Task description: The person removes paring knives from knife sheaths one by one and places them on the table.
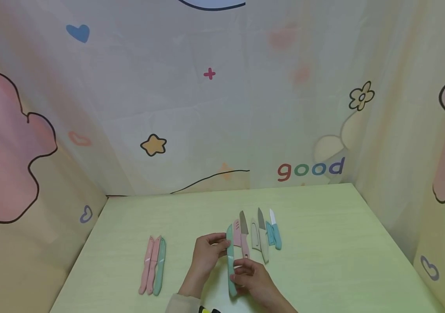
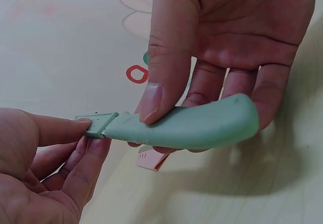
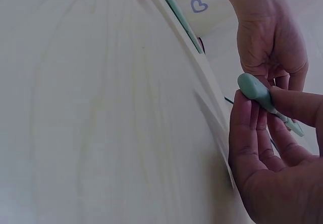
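Both hands hold a green knife (image 1: pixel 230 261) in its green sheath, raised over the table. My left hand (image 1: pixel 208 252) pinches the sheath (image 2: pixel 96 124) near where it meets the handle. My right hand (image 1: pixel 256 278) grips the handle (image 2: pixel 192 125) between thumb and fingers, as the left wrist view shows. The blade is hidden in the sheath. Just beyond the hands lie an unsheathed pink knife (image 1: pixel 244 237) and a pink sheath (image 1: pixel 236 233), the sheath partly behind the green knife.
Further right lie a cream knife (image 1: pixel 262 238) with its sheath (image 1: pixel 255 234) and a blue knife (image 1: pixel 276 234) with its blue sheath (image 1: pixel 270 234). On the left, two pink knives (image 1: pixel 148 265) and a green one (image 1: pixel 160 267) lie side by side. A printed curtain (image 1: pixel 206 108) surrounds the table (image 1: pixel 332 261).
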{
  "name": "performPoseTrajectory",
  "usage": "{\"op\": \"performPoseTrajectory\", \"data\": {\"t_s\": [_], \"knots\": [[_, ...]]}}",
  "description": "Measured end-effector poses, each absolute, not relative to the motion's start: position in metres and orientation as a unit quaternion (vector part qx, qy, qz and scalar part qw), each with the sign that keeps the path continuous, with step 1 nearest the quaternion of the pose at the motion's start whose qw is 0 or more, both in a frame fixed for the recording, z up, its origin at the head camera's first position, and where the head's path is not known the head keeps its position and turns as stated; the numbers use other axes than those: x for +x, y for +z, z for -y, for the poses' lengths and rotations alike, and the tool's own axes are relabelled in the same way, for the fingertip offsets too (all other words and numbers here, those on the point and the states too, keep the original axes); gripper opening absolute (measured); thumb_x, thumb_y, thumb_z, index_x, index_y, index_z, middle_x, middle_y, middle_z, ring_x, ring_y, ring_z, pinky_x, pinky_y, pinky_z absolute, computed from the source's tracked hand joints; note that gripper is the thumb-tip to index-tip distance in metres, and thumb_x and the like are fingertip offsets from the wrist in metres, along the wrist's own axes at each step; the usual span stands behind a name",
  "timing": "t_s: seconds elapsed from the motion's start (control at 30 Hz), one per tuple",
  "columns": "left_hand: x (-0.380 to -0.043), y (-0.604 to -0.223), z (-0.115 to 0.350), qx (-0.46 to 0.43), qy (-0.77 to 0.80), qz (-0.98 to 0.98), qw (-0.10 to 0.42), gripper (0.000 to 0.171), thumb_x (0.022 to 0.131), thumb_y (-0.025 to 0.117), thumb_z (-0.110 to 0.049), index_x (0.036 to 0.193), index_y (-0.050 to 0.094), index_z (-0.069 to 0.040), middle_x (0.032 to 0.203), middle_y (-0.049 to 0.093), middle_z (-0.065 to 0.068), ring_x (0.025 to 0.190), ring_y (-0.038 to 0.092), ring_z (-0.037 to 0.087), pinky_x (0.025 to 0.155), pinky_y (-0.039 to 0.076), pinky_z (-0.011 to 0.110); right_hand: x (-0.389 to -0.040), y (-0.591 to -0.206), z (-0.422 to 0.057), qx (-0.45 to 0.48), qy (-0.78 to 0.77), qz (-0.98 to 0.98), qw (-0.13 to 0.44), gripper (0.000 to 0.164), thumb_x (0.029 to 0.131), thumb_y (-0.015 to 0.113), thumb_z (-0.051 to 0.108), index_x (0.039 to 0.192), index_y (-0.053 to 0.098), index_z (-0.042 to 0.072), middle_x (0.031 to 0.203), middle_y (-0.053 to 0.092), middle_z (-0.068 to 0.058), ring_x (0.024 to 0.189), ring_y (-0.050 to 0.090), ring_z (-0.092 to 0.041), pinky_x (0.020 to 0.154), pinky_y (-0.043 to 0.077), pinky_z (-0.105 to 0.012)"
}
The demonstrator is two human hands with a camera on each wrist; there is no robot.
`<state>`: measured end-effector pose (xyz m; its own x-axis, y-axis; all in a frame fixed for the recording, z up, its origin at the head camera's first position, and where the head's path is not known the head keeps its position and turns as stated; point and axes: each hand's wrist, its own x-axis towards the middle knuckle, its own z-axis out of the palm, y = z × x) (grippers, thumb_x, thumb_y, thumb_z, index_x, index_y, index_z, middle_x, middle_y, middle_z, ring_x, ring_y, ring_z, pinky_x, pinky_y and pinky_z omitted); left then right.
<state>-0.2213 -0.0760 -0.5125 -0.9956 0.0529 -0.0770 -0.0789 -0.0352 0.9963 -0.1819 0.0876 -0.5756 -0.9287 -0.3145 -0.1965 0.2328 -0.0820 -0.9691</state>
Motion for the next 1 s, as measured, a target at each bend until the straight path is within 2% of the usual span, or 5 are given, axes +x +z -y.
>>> {"op": "performPoseTrajectory", "data": {"t_s": [0.23,0.77,1.0], "knots": [[-0.222,-0.5103,0.0763,-0.01,0.72,-0.692,0.04,0.024,0.088,0.064,0.003,0.11,0.063,0.013,0.101,0.063,0.026,0.09,0.065,0.034,0.08,0.059,0.039,-0.1816,-0.5747,-0.0864,-0.03,-0.731,-0.654,0.193,0.04,0.086,0.069,0.006,0.121,0.054,-0.007,0.092,0.066,-0.007,0.079,0.062,-0.019,0.063,0.06,-0.034],[-0.228,-0.5096,0.0805,-0.018,0.718,-0.694,0.038,0.023,0.088,0.065,0.002,0.109,0.065,0.011,0.103,0.064,0.025,0.088,0.065,0.028,0.077,0.06,0.034,-0.1789,-0.5713,-0.0869,-0.033,-0.727,-0.655,0.202,0.039,0.086,0.069,0.006,0.12,0.056,-0.006,0.093,0.064,-0.008,0.077,0.063,-0.02,0.064,0.06,-0.036],[-0.2268,-0.5039,0.0787,-0.019,0.713,-0.7,0.035,0.023,0.089,0.065,0.0,0.111,0.065,0.009,0.102,0.064,0.025,0.086,0.066,0.027,0.077,0.06,0.036,-0.1774,-0.5676,-0.0869,-0.029,-0.726,-0.655,0.21,0.038,0.086,0.07,0.007,0.12,0.056,-0.005,0.094,0.064,-0.008,0.078,0.062,-0.02,0.065,0.06,-0.036]]}}
